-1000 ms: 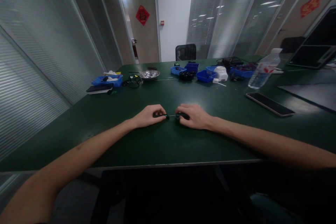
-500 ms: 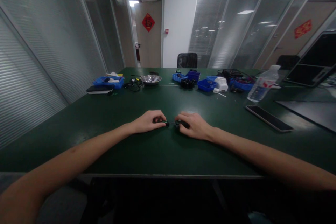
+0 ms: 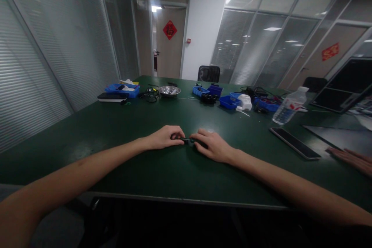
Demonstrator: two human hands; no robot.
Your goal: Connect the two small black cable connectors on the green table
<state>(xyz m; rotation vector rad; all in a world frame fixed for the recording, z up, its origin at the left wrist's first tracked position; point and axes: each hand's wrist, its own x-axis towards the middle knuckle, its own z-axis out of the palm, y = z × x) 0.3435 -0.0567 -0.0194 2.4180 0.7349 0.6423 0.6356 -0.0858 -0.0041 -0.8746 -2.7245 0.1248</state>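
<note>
My left hand (image 3: 167, 137) rests on the green table, its thumb and fingers closed round a small dark piece with a thin end (image 3: 183, 138) that points right. Facing it, my right hand (image 3: 213, 144) has its fingers bent round a dark, rounded handle-like piece (image 3: 202, 144). The tips of the two pieces meet or nearly meet in the narrow gap between my fingertips; I cannot tell whether they touch. Most of each piece is hidden by the fingers, and their exact kind is too small and blurred to make out.
Across the table (image 3: 139, 174) stand a blue tray (image 3: 132, 93), a metal bowl (image 3: 170, 91), small blue bins (image 3: 228, 103) and tangled cables. On the right are a water bottle (image 3: 290, 105), a phone-like dark slab (image 3: 295, 143) and another person's hand (image 3: 353, 159).
My hands have come closer together, and the gap with the thin metal shaft between them has narrowed. Another person's hand has appeared at the right edge. The view has tilted slightly.
</note>
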